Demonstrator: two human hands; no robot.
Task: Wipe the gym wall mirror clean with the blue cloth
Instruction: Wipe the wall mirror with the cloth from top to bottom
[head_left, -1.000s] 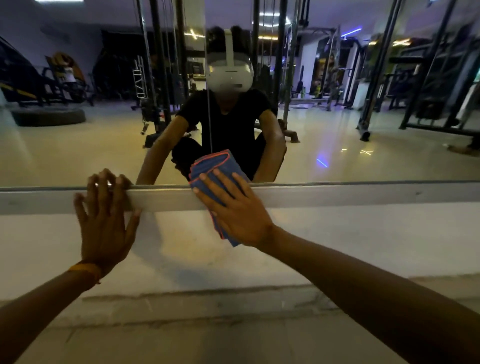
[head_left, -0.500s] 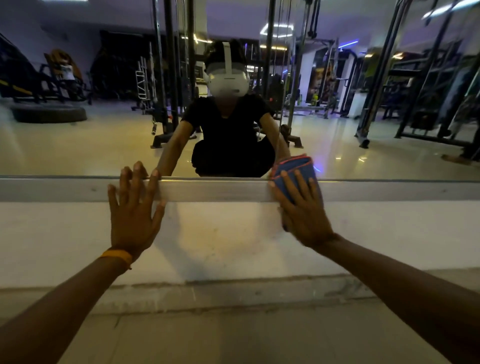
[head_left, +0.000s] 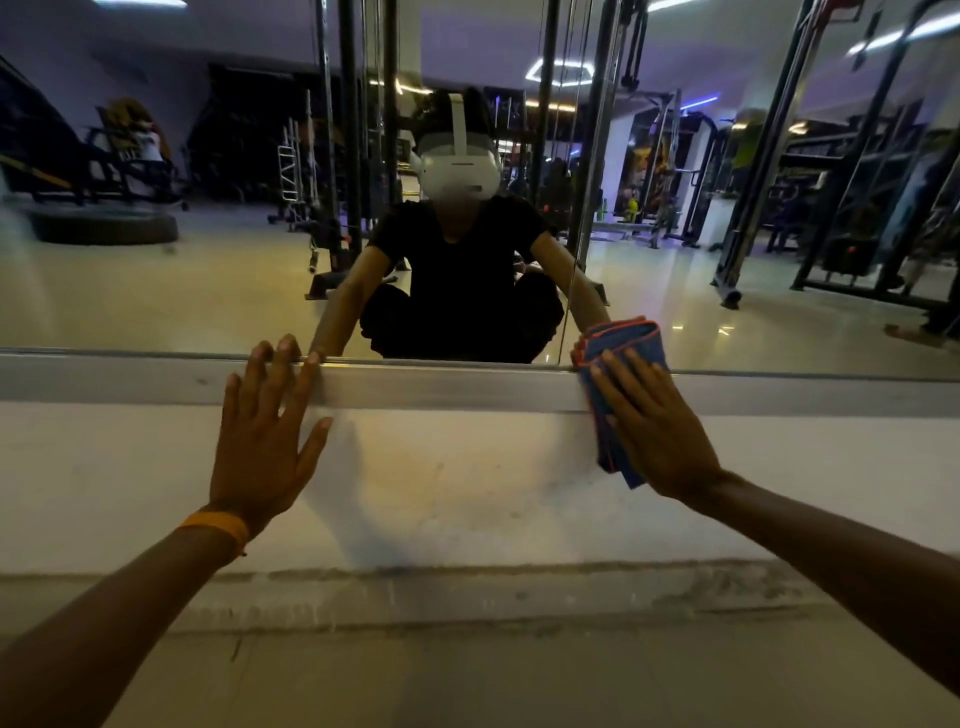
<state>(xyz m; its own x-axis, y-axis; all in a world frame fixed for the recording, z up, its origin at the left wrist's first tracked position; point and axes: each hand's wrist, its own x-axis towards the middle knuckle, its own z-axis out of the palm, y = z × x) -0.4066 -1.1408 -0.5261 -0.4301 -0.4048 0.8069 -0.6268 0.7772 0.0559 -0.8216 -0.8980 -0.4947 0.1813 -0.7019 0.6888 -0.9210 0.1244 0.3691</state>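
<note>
Head view, nearest first: I see both forearms reaching over the floor to the wall. My left hand (head_left: 262, 441) lies flat and spread, holding nothing, fingertips on the metal mirror frame (head_left: 441, 384), an orange wristband (head_left: 215, 527) at the wrist. My right hand (head_left: 652, 431) presses the folded blue cloth (head_left: 621, 343) flat, palm open over it, across the frame and the lowest edge of the gym wall mirror (head_left: 208, 291). I judge the bottom edge is being wiped; next I should slide the cloth sideways or upward onto the glass. I can read no writing.
</note>
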